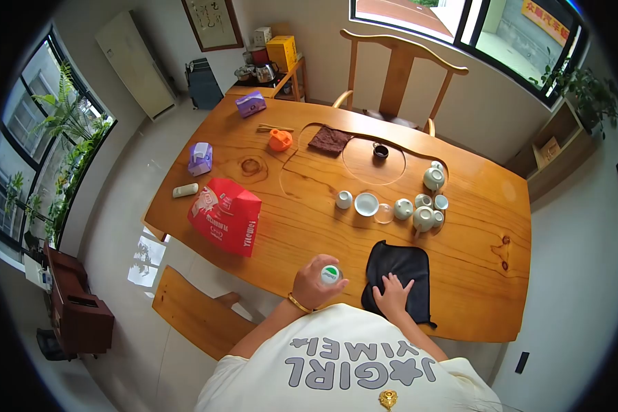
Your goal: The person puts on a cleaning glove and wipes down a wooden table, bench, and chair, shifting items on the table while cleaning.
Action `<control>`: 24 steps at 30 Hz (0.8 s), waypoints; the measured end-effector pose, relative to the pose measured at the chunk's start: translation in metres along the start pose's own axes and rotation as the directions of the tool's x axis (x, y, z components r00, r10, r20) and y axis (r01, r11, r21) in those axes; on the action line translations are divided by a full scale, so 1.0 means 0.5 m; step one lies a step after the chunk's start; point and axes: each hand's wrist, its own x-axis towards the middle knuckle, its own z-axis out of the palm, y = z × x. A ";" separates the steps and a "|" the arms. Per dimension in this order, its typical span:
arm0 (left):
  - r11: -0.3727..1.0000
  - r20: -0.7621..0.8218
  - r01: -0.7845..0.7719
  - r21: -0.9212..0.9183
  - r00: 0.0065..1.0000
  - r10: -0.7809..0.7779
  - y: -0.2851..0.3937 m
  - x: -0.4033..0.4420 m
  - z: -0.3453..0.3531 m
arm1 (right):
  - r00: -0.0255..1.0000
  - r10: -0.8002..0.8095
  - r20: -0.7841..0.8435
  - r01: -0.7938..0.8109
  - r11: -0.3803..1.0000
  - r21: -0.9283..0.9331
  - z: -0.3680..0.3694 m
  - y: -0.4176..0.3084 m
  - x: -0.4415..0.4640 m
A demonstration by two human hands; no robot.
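Observation:
My left hand (314, 283) is wrapped round a small round container with a white and green lid (330, 275), held near the table's front edge. To its right, my right hand (393, 295) lies with fingers spread on a black cloth pouch (415, 264), which rests flat on the wooden table (295, 233). Left of both hands stands a red bag (228, 214) with white print. Beyond the pouch are a pale teapot (424, 218), a white bowl (367, 204) and a small white cup (343, 200).
An orange object (280, 140), a dark folded cloth (331, 140) and a dark cup (380, 152) sit farther back. Two purple tissue packs (250, 104) and a white remote (185, 190) lie at the left. A wooden chair (399, 75) stands behind the table, a bench (192, 312) at the front left.

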 end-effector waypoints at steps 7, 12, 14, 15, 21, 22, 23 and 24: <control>0.922 0.151 -0.110 0.370 0.987 0.057 0.050 0.012 0.026 | 0.943 -0.236 -0.233 0.306 0.888 0.342 -0.314 -0.236 0.004; 0.860 0.171 -0.097 0.502 0.985 0.012 0.087 -0.003 0.042 | 0.947 -0.289 -0.142 0.290 0.957 -0.013 -0.330 -0.257 0.021; 0.866 0.207 -0.111 0.489 0.978 0.008 0.091 -0.009 0.035 | 0.899 -0.392 -0.193 0.397 0.918 -0.016 -0.330 -0.246 0.025; 0.860 0.205 -0.120 0.496 0.979 0.018 0.102 -0.005 0.029 | 0.849 -0.477 -0.227 0.486 0.874 -0.020 -0.333 -0.242 0.027; 0.980 0.585 0.075 -0.183 0.810 0.047 0.181 0.038 -0.025 | 0.456 -0.813 -0.361 0.847 0.522 -0.105 -0.437 -0.242 0.033; 0.981 0.584 0.074 -0.179 0.810 0.045 0.182 0.049 -0.037 | 0.349 -0.881 -0.319 0.898 0.412 -0.153 -0.451 -0.244 0.030; 0.978 0.744 0.140 -0.157 0.668 0.024 0.182 0.060 -0.049 | 0.345 -0.882 -0.320 0.900 0.408 -0.154 -0.466 -0.246 0.026; 0.972 0.868 0.201 -0.122 0.497 0.006 0.180 0.063 -0.056 | 0.292 -0.926 -0.241 0.937 0.327 -0.121 -0.481 -0.248 0.021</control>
